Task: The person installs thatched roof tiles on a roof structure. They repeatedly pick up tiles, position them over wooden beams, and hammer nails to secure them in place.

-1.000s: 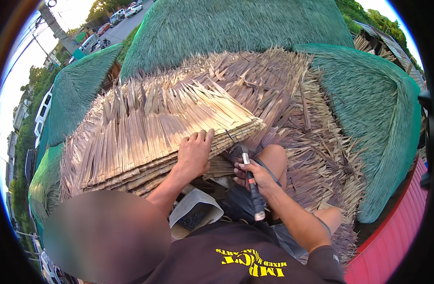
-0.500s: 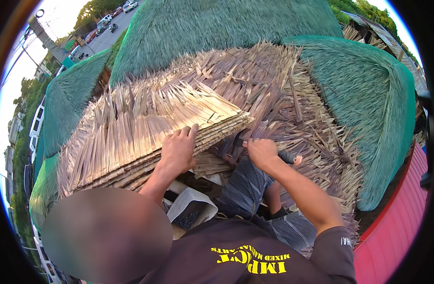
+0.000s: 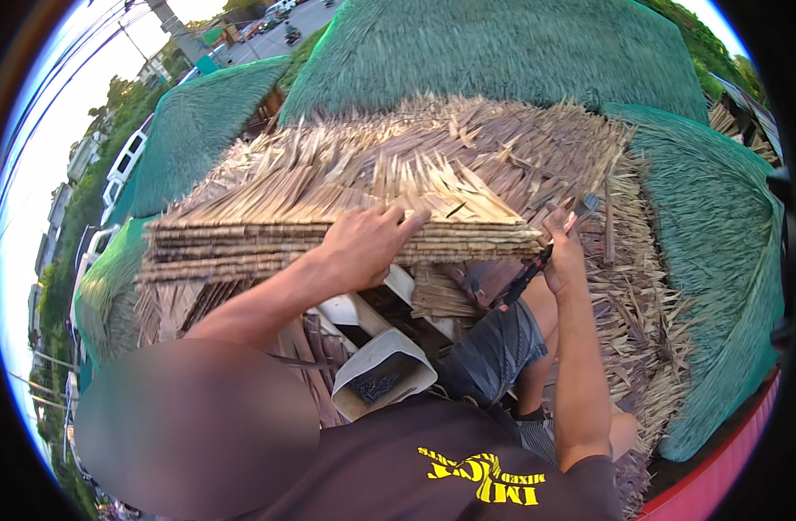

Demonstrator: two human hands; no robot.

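Note:
I sit on a thatched roof. My left hand [image 3: 368, 243] rests flat on the near edge of a stacked bundle of dry straw-coloured thatch panels [image 3: 328, 200], fingers spread over the top. My right hand [image 3: 561, 252] is raised at the bundle's right end and grips a hammer [image 3: 546, 252] with a dark handle, its metal head up near the thatch. The handle runs down and left from my fist.
A white open container [image 3: 382, 373] holding small dark nails lies by my knee. Loose dry thatch [image 3: 641, 286] spreads to the right. Green-netted thatch roofs [image 3: 502, 52] surround the spot, with a red roof edge [image 3: 736, 460] at lower right. A street with vehicles lies far below on the left.
My right hand rose from my lap to the right end of the bundle, lifting the hammer. My left hand slid along the bundle's near edge. The view tilted down.

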